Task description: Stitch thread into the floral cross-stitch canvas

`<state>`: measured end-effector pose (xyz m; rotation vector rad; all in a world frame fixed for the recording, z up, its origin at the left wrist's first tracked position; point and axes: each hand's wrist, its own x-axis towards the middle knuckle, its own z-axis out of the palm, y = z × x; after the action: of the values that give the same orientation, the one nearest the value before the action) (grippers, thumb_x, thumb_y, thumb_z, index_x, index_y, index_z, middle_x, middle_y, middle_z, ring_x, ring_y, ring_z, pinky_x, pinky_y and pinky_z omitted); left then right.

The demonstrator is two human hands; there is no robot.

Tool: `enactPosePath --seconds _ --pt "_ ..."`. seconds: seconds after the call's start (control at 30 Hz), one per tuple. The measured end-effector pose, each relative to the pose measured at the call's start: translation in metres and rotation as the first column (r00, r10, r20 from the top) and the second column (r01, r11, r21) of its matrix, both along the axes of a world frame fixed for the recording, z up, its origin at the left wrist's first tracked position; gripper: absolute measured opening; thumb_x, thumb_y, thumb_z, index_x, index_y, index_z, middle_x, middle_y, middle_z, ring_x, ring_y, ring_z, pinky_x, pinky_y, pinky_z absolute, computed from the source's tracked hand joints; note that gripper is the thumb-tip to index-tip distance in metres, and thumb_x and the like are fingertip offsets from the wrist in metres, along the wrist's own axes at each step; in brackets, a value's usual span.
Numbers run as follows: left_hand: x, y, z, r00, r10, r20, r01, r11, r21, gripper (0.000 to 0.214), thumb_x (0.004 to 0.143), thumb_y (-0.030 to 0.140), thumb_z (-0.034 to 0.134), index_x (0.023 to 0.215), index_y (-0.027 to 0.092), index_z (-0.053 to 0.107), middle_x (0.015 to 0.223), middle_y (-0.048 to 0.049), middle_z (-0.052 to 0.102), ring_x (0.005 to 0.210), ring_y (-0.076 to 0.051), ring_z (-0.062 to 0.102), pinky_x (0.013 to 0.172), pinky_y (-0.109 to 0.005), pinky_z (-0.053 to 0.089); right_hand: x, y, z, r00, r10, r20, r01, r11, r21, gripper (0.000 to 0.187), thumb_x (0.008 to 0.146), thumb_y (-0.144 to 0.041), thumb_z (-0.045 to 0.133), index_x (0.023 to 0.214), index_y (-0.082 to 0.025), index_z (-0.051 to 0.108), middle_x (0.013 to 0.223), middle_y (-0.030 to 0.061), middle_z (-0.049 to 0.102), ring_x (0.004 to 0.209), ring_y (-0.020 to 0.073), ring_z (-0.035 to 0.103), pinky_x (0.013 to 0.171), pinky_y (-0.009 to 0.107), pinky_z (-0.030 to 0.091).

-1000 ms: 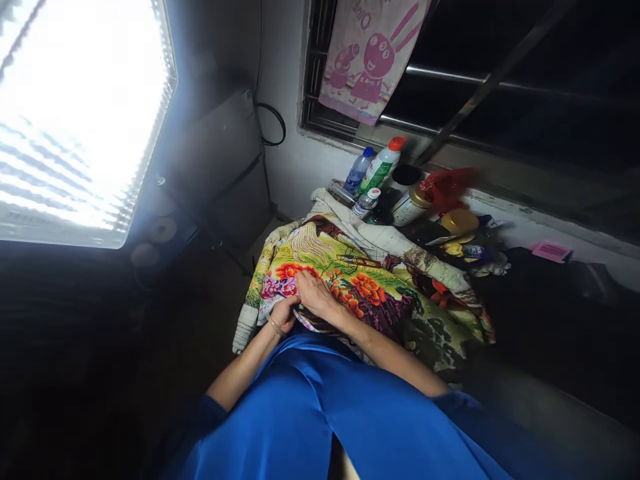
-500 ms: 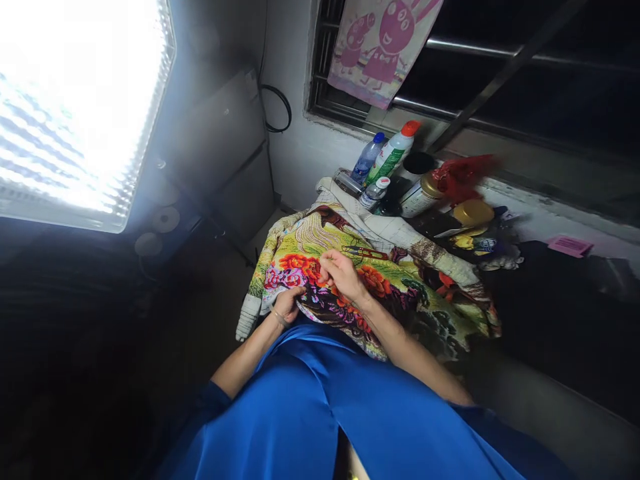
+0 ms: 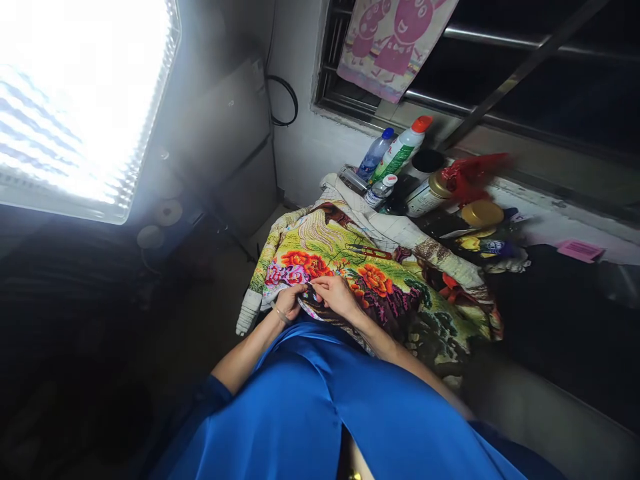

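Note:
A cross-stitch cloth (image 3: 345,233) with orange and pink flowers on a green and dark ground is spread before my lap. Its near edge is held in my left hand (image 3: 289,303), which is closed with the thumb on top. Beside that thumb, my right hand (image 3: 336,295) pinches thumb and forefinger together just over the cloth. A thin, pale needle-like sliver (image 3: 310,283) shows at its fingertips, too small to be sure of. Farther up the cloth lies a small red cutting tool (image 3: 377,253), which looks like thread snips.
Rolled cloth (image 3: 400,230) borders the far side. Behind it stand a blue-capped bottle (image 3: 375,157), a red-capped spray can (image 3: 400,153), a small bottle (image 3: 381,191), a tin (image 3: 427,195) and a red plastic bag (image 3: 470,177). A bright lamp (image 3: 80,100) hangs close at upper left.
My right hand has come down and left, from above the cloth to the left thumb. My left hand still holds the edge. The whole view has shifted slightly.

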<state>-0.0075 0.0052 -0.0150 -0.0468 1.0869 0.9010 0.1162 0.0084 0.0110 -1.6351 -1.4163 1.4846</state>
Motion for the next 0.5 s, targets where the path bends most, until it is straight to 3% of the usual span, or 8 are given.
enactPosePath --seconds 0.5 --pt "-0.0011 0.0009 -0.0017 1.0 -0.014 -0.022 0.014 1.0 -0.023 0.019 0.046 0.006 0.069 0.048 0.016 0.053 0.045 -0.0005 0.054 0.076 -0.022 0.064 0.077 -0.032 0.047 -0.0083 0.0012 0.0073 0.976 0.013 0.218 -0.029 0.997 0.069 0.021 0.07 -0.018 0.048 0.068 -0.017 0.068 0.039 -0.0034 0.053 0.038 0.0117 0.05 0.045 0.023 0.039"
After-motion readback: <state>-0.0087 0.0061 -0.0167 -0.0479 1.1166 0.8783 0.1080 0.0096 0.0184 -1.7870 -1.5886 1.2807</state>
